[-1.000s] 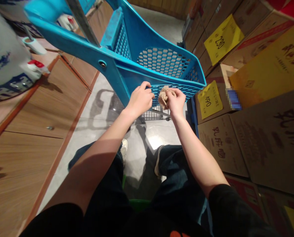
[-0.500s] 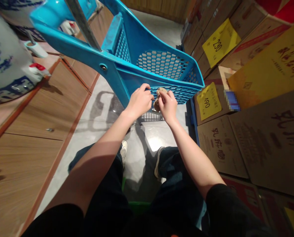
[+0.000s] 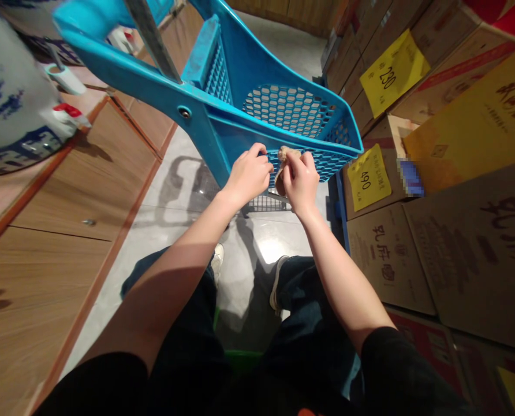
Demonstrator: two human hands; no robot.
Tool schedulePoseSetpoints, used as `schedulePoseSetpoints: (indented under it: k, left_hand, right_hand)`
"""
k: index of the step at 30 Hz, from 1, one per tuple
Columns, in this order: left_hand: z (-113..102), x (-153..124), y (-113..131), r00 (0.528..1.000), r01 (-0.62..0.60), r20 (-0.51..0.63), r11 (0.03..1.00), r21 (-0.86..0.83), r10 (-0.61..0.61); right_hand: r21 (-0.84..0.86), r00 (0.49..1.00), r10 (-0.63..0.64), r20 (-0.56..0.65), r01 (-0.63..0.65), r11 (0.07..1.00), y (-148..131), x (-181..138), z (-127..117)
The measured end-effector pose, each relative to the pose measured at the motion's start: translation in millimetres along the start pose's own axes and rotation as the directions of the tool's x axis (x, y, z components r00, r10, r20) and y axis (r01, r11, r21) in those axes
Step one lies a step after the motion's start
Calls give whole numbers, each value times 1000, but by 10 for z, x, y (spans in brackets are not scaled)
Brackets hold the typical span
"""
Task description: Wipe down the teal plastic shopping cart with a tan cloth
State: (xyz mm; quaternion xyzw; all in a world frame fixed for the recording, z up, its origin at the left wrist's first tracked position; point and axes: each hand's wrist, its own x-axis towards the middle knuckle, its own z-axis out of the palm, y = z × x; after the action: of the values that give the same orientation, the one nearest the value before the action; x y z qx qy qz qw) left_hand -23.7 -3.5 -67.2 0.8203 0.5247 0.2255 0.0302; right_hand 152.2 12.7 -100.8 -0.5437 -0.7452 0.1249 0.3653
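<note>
A blue plastic shopping cart basket (image 3: 223, 110) tilts in front of me, its perforated end wall facing my hands. My left hand (image 3: 247, 175) grips the lower edge of that wall with curled fingers. My right hand (image 3: 301, 179) is closed round a crumpled tan cloth (image 3: 282, 155) and presses it against the blue mesh right beside the left hand. Only a small part of the cloth shows above the fingers.
Stacked cardboard boxes (image 3: 456, 231) with yellow price tags (image 3: 368, 176) line the right side. A wooden cabinet (image 3: 67, 196) runs along the left, with a blue-and-white ceramic jar (image 3: 10, 104) on it. Grey floor and my legs lie below.
My right hand has slid the cloth left along the basket wall, close to my left hand, and now covers more of it. The left hand has kept its grip.
</note>
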Motion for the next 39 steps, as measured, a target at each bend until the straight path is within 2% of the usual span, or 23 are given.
schedulePoseSetpoints:
  k: [7, 13, 19, 25, 33, 39]
  left_hand:
    - [-21, -4, 2, 1000, 6, 4, 1000, 12, -6]
    - [16, -9, -35, 1000, 8, -24, 1000, -5, -9]
    - [0, -10, -33, 1000, -3, -13, 1000, 20, 3]
    - [-18, -16, 6, 999, 21, -48, 1000, -3, -21]
    - [70, -15, -92, 998, 2, -67, 1000, -6, -3]
    - [27, -9, -38, 998, 56, -13, 998, -6, -56]
  right_hand:
    - [-23, 1000, 8, 23, -7, 1000, -3, 27, 46]
    - [-29, 998, -43, -55, 41, 999, 25, 55, -59]
    - [-154, 993, 5, 121, 14, 988, 10, 11, 51]
    - [-34, 998, -57, -39, 56, 998, -14, 28, -61]
    - [-24, 999, -26, 39, 26, 999, 97, 25, 110]
    - [-1, 1000, -22, -1, 22, 1000, 80, 70, -22]
